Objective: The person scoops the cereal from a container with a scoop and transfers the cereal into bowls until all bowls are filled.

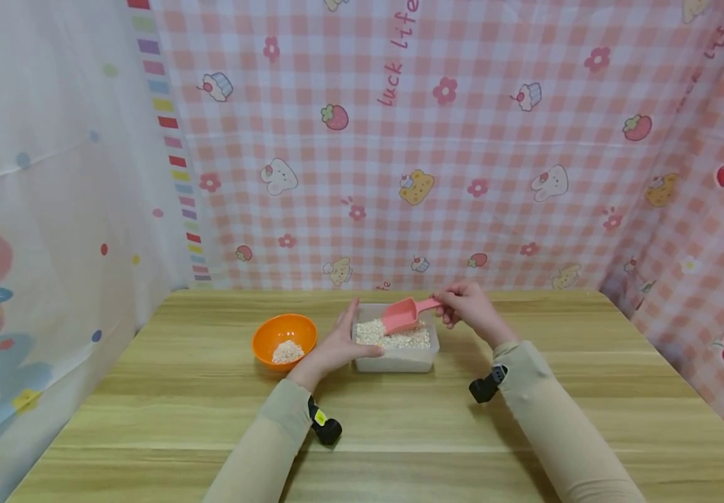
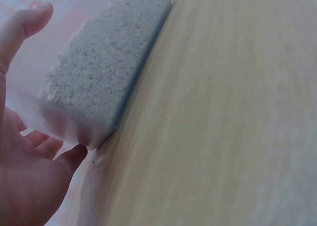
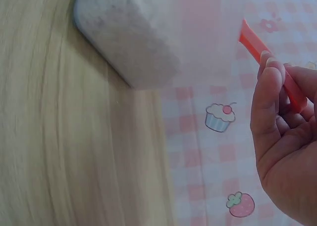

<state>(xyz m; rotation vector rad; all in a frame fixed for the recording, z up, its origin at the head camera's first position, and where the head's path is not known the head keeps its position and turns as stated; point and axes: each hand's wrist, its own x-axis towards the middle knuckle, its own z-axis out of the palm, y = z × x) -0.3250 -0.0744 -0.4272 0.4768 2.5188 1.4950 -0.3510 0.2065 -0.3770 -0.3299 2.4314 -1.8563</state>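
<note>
A translucent plastic box [image 1: 394, 362] of oat flakes [image 1: 410, 339] sits on the table. My left hand [image 1: 335, 347] holds its left side, the thumb along the front; the left wrist view shows fingers [image 2: 48, 145] against the box's wall. With my right hand [image 1: 471, 311] I pinch the handle of a pink scoop [image 1: 401, 316]. Its bowl is tilted down to the left over the oats, its tip at their surface. In the right wrist view the scoop's handle [image 3: 296, 89] lies between thumb and fingers, while the box hides its bowl.
An orange bowl [image 1: 267, 334] with a small heap of flakes [image 1: 287, 351] stands left of the box, close to my left wrist. The wooden table [image 1: 399, 426] ends at a pink checked cloth [image 1: 362, 161] behind. Wrist cameras are strapped to both sleeves.
</note>
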